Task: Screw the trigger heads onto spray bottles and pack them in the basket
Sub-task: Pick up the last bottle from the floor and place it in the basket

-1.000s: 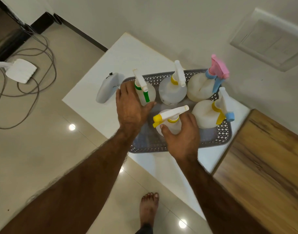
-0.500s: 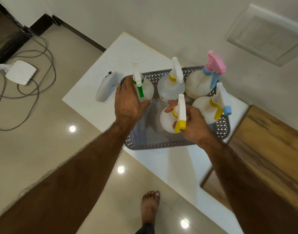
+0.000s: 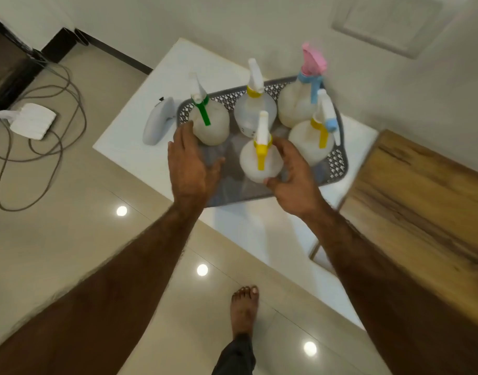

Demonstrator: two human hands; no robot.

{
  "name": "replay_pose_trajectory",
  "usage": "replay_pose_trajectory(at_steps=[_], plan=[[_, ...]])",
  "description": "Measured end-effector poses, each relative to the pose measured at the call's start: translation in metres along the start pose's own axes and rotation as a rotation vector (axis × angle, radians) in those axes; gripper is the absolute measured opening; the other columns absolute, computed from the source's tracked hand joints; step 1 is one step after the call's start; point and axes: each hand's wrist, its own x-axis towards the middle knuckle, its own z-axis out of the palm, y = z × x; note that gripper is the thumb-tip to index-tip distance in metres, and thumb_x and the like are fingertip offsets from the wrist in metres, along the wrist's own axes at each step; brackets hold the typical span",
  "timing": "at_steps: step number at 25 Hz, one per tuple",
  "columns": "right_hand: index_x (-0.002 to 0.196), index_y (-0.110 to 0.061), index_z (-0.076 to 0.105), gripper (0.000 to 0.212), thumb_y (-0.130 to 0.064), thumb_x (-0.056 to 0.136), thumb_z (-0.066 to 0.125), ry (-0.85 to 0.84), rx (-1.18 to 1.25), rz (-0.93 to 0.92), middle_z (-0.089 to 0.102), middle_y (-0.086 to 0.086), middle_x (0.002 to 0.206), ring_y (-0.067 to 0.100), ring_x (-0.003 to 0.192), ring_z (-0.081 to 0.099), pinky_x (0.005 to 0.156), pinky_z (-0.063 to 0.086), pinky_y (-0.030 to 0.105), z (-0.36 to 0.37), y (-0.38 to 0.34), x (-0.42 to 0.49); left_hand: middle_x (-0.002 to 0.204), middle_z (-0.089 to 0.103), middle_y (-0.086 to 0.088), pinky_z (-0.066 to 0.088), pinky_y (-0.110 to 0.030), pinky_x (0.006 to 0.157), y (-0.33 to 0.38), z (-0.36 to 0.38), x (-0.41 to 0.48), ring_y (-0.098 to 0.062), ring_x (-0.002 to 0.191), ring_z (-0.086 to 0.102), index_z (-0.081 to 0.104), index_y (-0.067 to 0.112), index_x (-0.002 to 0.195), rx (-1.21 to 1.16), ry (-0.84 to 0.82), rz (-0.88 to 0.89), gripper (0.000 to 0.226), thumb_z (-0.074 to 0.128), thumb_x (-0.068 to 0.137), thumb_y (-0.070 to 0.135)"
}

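A grey perforated basket (image 3: 338, 169) on the white table (image 3: 129, 142) holds several upright white spray bottles with trigger heads on. At the front middle stands a bottle with a yellow trigger (image 3: 259, 161). My right hand (image 3: 294, 171) cups it, thumb on its lower body and fingers by its collar. My left hand (image 3: 190, 163) hangs open over the basket's left front, fingertips beside the green-trigger bottle (image 3: 210, 128). Behind stand a yellow-collared bottle (image 3: 255, 109), a pink-and-blue-headed one (image 3: 294, 106) and a yellow-and-blue-headed one (image 3: 308, 142).
A pale grey handheld device (image 3: 159, 123) lies on the table just left of the basket. A wooden surface (image 3: 422, 198) adjoins the table on the right, with the wall right behind. On the floor are a looped cable and white box (image 3: 33, 120) and my bare foot (image 3: 244, 307).
The front bottle's yellow trigger has swung from pointing left to pointing toward me. My left hand has come off the green-trigger bottle and drawn back, fingers spread.
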Motion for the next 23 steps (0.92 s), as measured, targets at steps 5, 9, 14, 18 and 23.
replay_pose_trajectory(at_steps=[5,9,14,18,23], plan=[[0.141,-0.01,0.054,0.058,0.007,0.086,0.061,0.117,-0.05,-0.08,0.058,0.006,0.146,0.02,0.138,0.052,0.12,0.039,0.035,-0.021,0.011,-0.061,0.136,0.059,-0.018,0.046,-0.045,0.109,0.026,-0.005,-0.081,-0.034,0.127,0.056,0.053,0.002,0.139,-0.022,0.087,0.067,0.05,0.065,0.093,0.018],[0.134,-0.01,0.062,0.045,-0.004,0.09,0.066,0.259,-0.096,-0.044,0.065,0.004,0.139,0.016,0.128,0.059,0.112,0.044,0.03,-0.061,0.026,-0.138,0.121,0.062,-0.008,0.038,-0.042,0.097,0.06,0.005,-0.171,-0.03,0.113,0.058,0.06,0.013,0.123,0.059,0.095,0.118,0.029,0.06,0.097,0.025],[0.131,-0.003,0.064,0.04,-0.004,0.09,0.065,0.44,-0.146,0.042,0.061,0.012,0.144,0.025,0.134,0.057,0.113,0.047,0.037,-0.129,0.084,-0.277,0.116,0.059,-0.008,0.037,-0.043,0.089,0.11,0.055,-0.294,-0.033,0.101,0.058,0.058,0.013,0.12,0.024,-0.096,0.398,0.022,0.056,0.102,0.026],[0.132,-0.002,0.063,0.04,-0.008,0.093,0.068,0.666,-0.188,0.17,0.063,0.011,0.142,0.025,0.13,0.06,0.112,0.046,0.035,-0.185,0.163,-0.418,0.113,0.059,-0.009,0.047,-0.048,0.085,0.17,0.122,-0.412,-0.032,0.095,0.057,0.059,0.009,0.117,-0.086,-0.318,0.602,0.02,0.055,0.103,0.024],[0.132,-0.002,0.063,0.039,-0.016,0.096,0.063,0.899,-0.28,0.179,0.058,0.014,0.147,0.028,0.144,0.048,0.113,0.047,0.04,-0.21,0.263,-0.55,0.117,0.062,-0.009,0.05,-0.036,0.085,0.207,0.221,-0.567,-0.028,0.099,0.061,0.06,0.005,0.117,-0.207,-0.605,0.815,0.021,0.054,0.103,0.019]])
